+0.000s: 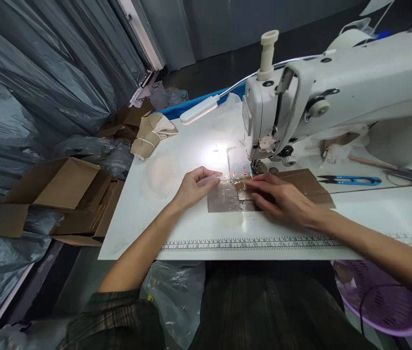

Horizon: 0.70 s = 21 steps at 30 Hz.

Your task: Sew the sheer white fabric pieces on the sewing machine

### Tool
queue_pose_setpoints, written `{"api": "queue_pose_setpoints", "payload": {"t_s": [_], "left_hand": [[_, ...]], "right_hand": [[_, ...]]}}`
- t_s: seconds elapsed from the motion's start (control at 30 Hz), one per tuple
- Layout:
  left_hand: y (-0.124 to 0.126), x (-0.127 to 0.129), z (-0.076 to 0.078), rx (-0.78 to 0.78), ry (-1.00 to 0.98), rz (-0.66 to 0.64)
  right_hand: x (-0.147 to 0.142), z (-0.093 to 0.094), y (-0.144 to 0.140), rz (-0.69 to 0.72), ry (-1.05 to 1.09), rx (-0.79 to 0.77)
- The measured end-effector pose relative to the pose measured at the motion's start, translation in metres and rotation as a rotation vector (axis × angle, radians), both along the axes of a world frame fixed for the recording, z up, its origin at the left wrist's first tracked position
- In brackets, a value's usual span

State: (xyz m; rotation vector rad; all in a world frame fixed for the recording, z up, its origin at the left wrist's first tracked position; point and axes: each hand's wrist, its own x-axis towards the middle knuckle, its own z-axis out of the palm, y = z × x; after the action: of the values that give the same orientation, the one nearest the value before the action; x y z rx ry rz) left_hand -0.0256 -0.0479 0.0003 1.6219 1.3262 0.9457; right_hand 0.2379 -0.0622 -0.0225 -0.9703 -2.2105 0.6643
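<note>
A: Nearest the lens: dark trousers [264,306] on the lap, then the white table [177,194] with a printed ruler [249,243] along its near edge.

B: Largest item on it?

A: Sewing machine [337,97], white, far right. Its lamp [200,109] lights the table surface just left of the needle area.

B: Off the table?

A: Cardboard boxes [56,194] stacked low on the left against grey plastic sheeting [27,87]. Purple basket [384,301] low on the right.

B: The work piece?

A: Clear plastic sheet [224,197] lying flat in front of the needle, overlapping a brown card piece [308,184] that runs off to the right.

B: Hands?

A: Left hand [195,187] at the sheet's left upper corner, fingers loosely curled, tips pinching or pressing the plastic edge; cannot tell which. Right hand [282,197] flat, fingers spread and pressing down on the card and plastic where they overlap, gripping nothing.

B: Small things?

A: Blue scissors [351,181] on the table, right of the card, apart from both hands.
</note>
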Motion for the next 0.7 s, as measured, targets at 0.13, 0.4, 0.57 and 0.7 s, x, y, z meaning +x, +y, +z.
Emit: {"api": "queue_pose_setpoints", "payload": {"t_s": [0.13, 0.4, 0.57, 0.7], "left_hand": [[0.025, 0.024, 0.003, -0.186, -0.443, 0.018], [0.046, 0.023, -0.001, -0.187, -0.666, 0.259], [0.049, 0.014, 0.000, -0.147, -0.661, 0.337], [0.051, 0.013, -0.001, -0.117, -0.646, 0.333]], "right_hand": [[-0.031, 0.009, 0.016, -0.021, -0.010, -0.142], [-0.089, 0.004, 0.043, -0.391, 0.149, -0.266], [-0.106, 0.000, 0.056, -0.337, 0.261, -0.255], [-0.111, -0.001, 0.065, -0.331, 0.314, -0.238]]}}
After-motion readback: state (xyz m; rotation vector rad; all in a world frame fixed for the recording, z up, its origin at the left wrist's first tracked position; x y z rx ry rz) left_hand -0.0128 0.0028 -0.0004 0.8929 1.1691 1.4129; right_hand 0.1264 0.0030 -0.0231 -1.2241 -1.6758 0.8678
